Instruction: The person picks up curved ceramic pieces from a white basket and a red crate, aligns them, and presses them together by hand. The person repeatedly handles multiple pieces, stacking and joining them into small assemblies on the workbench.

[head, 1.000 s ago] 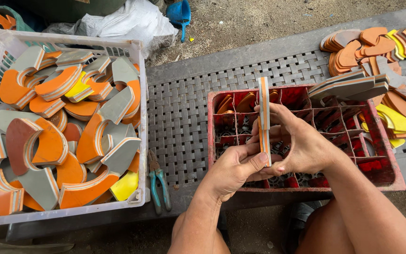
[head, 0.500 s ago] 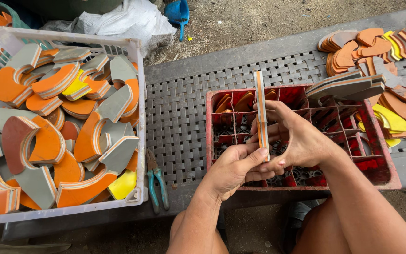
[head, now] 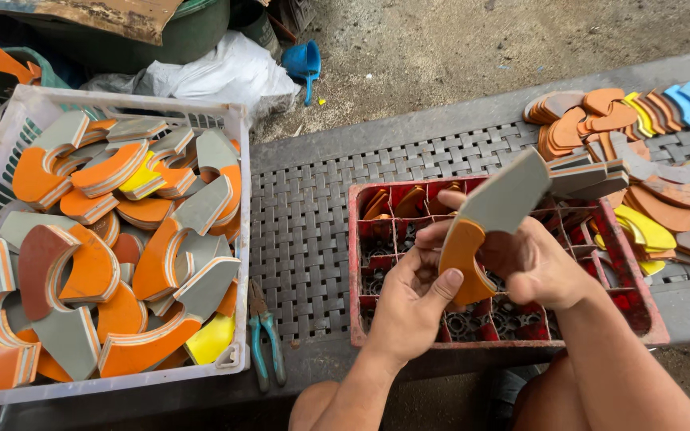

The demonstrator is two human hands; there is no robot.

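Both hands hold one curved foam offcut, grey on its upper part and orange at the lower end, over a red partitioned crate. My left hand pinches the orange lower end with thumb and fingers. My right hand grips the piece from the right side, behind it. The flat face of the piece is turned toward me and tilted to the right.
A white slatted basket at left is heaped with orange, grey and yellow layered foam offcuts. Teal-handled pliers lie on the grey perforated bench. Thin coloured cutouts are piled at right. A blue scoop lies on the ground.
The piece was held edge-on and upright; it has been turned so its broad grey and orange face shows, tilted to the right. Both hands stay on it.
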